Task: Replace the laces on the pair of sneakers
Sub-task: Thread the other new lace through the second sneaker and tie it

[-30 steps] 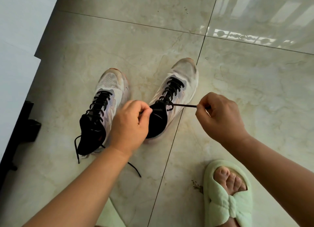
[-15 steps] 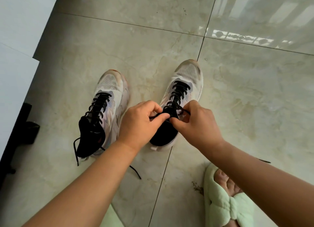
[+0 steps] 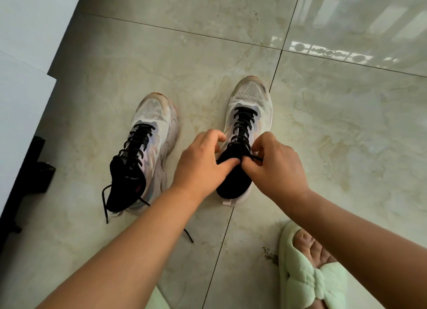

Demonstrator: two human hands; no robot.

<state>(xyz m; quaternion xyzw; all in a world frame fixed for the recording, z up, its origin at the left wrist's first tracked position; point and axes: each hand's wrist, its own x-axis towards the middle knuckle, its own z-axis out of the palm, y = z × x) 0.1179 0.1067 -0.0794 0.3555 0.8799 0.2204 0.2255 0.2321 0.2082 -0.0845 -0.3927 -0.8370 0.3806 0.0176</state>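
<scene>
A: Sitting at frame centre, right sneaker (image 3: 248, 114), black lace (image 3: 242, 126) crossing the eyelets; pinching its ends over the tongue, left hand (image 3: 201, 163) and right hand (image 3: 277, 167), fingers curled.

B: Standing left of it, left sneaker (image 3: 147, 142); trailing loose lace (image 3: 105, 204) on tile floor (image 3: 346, 135); showing lower right, green slipper (image 3: 307, 278).

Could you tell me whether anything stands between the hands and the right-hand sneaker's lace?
Nothing visible does: the left hand and right hand already pinch the black lace at the sneaker's collar.
</scene>
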